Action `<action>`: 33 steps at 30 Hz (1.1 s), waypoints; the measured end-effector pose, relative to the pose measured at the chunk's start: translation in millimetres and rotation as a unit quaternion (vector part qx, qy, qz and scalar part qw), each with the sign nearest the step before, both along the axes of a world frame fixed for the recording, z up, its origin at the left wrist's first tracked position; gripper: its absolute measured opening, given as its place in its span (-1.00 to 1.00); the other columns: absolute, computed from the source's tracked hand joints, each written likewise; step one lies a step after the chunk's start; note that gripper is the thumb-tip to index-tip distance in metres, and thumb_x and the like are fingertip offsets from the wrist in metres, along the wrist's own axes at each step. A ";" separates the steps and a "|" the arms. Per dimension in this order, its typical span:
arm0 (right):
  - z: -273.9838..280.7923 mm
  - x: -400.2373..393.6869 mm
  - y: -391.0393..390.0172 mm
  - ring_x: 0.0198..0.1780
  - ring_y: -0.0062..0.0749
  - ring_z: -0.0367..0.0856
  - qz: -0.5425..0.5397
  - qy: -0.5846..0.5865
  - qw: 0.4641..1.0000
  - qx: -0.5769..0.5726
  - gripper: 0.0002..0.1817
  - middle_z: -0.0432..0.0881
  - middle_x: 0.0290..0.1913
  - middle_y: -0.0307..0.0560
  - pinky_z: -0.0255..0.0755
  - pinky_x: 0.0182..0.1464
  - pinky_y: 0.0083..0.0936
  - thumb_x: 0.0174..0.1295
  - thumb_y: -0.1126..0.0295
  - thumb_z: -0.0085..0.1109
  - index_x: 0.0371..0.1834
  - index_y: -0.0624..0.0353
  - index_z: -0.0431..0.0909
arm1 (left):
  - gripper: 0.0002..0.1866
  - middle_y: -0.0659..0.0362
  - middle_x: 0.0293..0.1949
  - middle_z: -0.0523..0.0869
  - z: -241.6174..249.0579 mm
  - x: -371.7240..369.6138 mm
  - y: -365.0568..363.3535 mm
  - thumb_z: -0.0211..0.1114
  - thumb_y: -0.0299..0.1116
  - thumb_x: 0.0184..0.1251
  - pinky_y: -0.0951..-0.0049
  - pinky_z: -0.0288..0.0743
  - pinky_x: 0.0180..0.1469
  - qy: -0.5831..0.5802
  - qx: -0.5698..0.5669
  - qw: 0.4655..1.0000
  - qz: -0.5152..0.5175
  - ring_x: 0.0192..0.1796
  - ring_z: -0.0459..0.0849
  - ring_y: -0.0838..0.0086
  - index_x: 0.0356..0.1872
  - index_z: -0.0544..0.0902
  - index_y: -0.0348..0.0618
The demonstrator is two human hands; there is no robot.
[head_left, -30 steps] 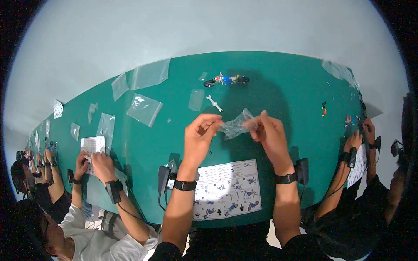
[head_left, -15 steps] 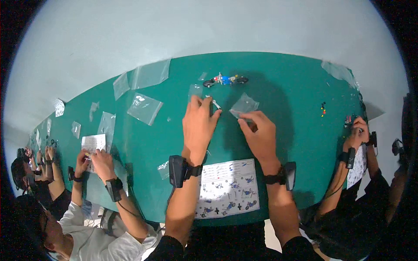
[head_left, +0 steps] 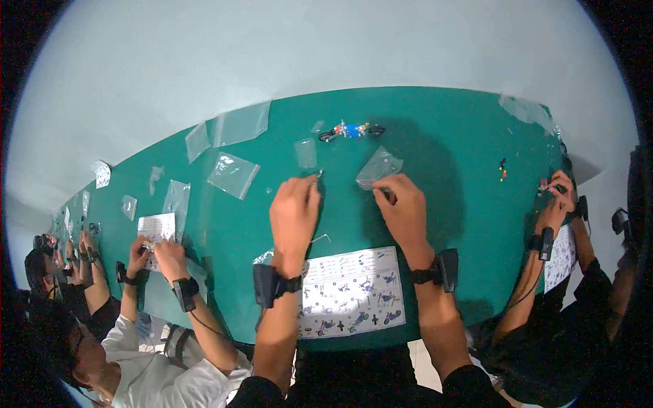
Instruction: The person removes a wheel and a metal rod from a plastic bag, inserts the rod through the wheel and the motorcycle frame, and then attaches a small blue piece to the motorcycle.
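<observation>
My left hand (head_left: 294, 212) is closed, its fingertips pinching a small silver wrench-like part (head_left: 320, 173) that is mostly hidden by the fingers. My right hand (head_left: 403, 207) pinches the lower edge of a small clear zip bag (head_left: 381, 165); something reddish shows near its bottom edge. Beyond both hands a small toy motorcycle (head_left: 352, 131) with a blue body and black wheels lies on the green table. A thin bent hex key (head_left: 321, 238) rests beside my left wrist. Between my forearms lies a printed instruction sheet (head_left: 354, 292) with pictures of motorcycle steps.
Several clear bags (head_left: 234, 175) are scattered on the green table (head_left: 449, 224), mostly left of my hands. Small coloured pieces (head_left: 503, 170) lie to the right. A co-worker's hands (head_left: 163, 255) work over a sheet at left; another person's hand (head_left: 559, 194) is at the right edge.
My left hand has drawn back toward me and left, with the silver part now between its fingertips. My right hand stays at the bag. The view has shifted slightly.
</observation>
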State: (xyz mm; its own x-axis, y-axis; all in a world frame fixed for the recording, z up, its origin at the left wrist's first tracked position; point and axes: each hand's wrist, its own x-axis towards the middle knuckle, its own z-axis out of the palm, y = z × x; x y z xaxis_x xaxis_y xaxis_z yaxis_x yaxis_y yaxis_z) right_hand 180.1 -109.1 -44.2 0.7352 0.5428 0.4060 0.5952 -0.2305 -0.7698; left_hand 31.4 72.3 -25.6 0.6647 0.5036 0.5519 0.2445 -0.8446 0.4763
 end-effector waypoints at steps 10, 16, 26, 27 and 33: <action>21.7 -28.0 -1.4 -0.11 0.03 0.82 0.078 -0.049 0.991 -0.098 -0.84 0.75 -0.01 -0.04 0.71 -0.02 -0.13 0.42 0.35 0.43 -0.06 0.18 0.81 | -0.83 0.05 -0.14 0.81 -2.5 -105.2 2.4 0.44 -0.51 0.49 0.34 0.62 -0.07 -0.033 -0.259 0.954 0.145 -0.18 0.75 0.36 0.03 0.84 -0.26; 11.1 -24.5 5.1 -0.12 0.02 0.82 0.081 -0.004 0.994 -0.070 -0.89 0.78 -0.09 -0.01 0.70 -0.05 -0.17 0.42 0.40 0.41 -0.11 0.17 0.82 | -0.69 0.00 0.08 0.70 12.5 -98.2 -36.1 0.50 -0.49 0.31 0.10 0.56 0.27 0.081 0.008 0.988 0.130 0.20 0.62 0.02 0.08 0.81 -0.16; 7.5 -20.7 8.0 -0.11 0.04 0.82 0.069 0.020 0.997 -0.028 -0.90 0.79 -0.10 0.00 0.68 -0.08 -0.19 0.35 0.48 0.43 -0.10 0.15 0.82 | -0.91 -0.02 -0.10 0.65 12.6 -59.5 -85.5 0.40 -0.52 0.42 -0.01 0.59 -0.02 0.135 -0.019 0.988 0.074 -0.03 0.65 -0.04 -0.15 0.67 -0.26; 9.3 -21.2 7.9 -0.11 0.04 0.82 0.064 0.020 0.997 -0.032 -0.89 0.79 -0.10 0.00 0.69 -0.08 -0.19 0.35 0.48 0.43 -0.10 0.15 0.82 | -0.90 -0.03 -0.11 0.63 12.9 -57.7 -84.7 0.39 -0.51 0.43 -0.01 0.59 -0.01 0.142 -0.011 0.987 0.074 -0.04 0.64 -0.05 -0.14 0.66 -0.27; 14.2 -23.1 7.2 -0.09 0.02 0.83 0.072 0.016 0.997 -0.038 -0.85 0.79 -0.08 -0.01 0.70 -0.07 -0.20 0.34 0.45 0.45 -0.05 0.12 0.83 | -0.86 -0.08 -0.11 0.61 6.9 -52.9 -76.9 0.40 -0.46 0.46 -0.03 0.57 0.04 0.137 -0.023 0.988 0.070 -0.01 0.62 -0.06 -0.13 0.63 -0.28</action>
State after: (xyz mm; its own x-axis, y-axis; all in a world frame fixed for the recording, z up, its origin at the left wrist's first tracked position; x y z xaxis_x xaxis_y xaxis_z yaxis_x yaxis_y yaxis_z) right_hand 156.9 -102.0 -30.0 0.6589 0.6723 0.3374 0.6021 -0.2025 -0.7723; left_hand -21.5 -4.6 -18.7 0.7080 0.6217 0.3352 0.4830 -0.7724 0.4123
